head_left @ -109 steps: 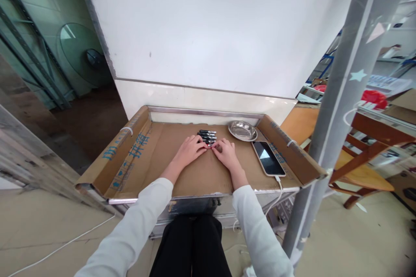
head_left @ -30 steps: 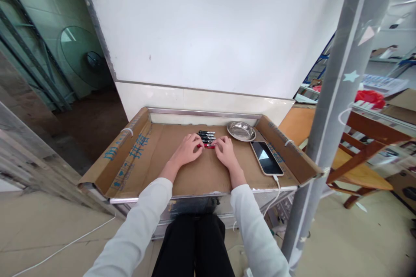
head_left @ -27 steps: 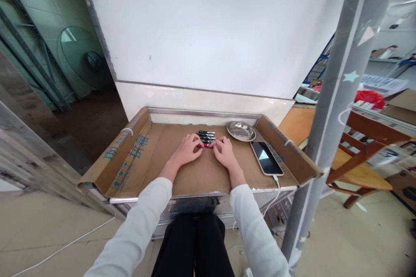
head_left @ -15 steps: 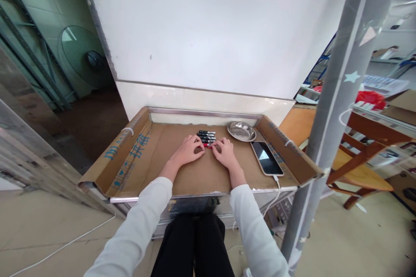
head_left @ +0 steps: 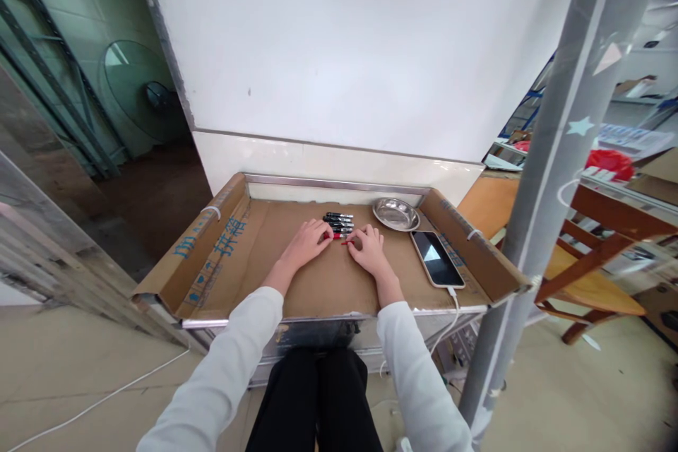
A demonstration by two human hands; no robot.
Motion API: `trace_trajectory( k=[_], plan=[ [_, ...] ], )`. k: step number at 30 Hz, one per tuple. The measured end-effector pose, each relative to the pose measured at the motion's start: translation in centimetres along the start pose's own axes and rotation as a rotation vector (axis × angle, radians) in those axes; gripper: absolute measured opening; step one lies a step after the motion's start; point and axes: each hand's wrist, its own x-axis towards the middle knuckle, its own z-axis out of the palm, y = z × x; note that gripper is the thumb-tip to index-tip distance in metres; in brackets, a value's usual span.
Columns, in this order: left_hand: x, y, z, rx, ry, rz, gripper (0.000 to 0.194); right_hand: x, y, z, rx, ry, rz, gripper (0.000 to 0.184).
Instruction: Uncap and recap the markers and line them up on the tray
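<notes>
Several black pens lie side by side in a row on the cardboard-lined tabletop. Nearest me in that row is a red pen. My left hand is closed at the left end of the red pen, thumb and fingertips pinched on it. Just right of the pen, my right hand pinches a small red pen cap, mostly covered by the fingertips. A narrow gap shows between the cap and the pen.
A round metal dish sits at the back right. In front of it lies a phone with a white charging cable. Folded cardboard walls border the sides. A grey post stands right, by a wooden chair.
My right hand has drawn slightly away from the red pen, and the red cap now shows apart from it. The whole view has shifted slightly.
</notes>
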Motion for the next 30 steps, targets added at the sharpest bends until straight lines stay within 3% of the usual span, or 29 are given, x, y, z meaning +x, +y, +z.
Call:
trace_trajectory(
  k=[7, 14, 19, 25, 30],
  plan=[
    [-0.3, 0.0, -0.4, -0.079, 0.006, -0.02, 0.014, 0.1, 0.0, -0.1, 0.052, 0.016, 0.006, 0.012],
    [-1.2, -1.3, -0.2, -0.221, -0.183, -0.03, 0.031, 0.2, 0.1, -0.1, 0.079, 0.054, 0.004, 0.014],
    [-1.1, -1.7, 0.4, -0.221, -0.139, -0.077, 0.026, 0.4, 0.4, 0.1, 0.096, 0.08, 0.012, 0.014],
    [-1.0, -0.9, -0.1, -0.014, -0.03, -0.091, 0.019, 0.7, 0.6, 0.2, 0.092, 0.183, -0.043, 0.016],
    [-0.6, -1.3, 0.0, -0.125, 0.058, -0.115, 0.022, 0.9, 0.3, 0.0, 0.077, 0.232, -0.105, 0.019]
  ],
)
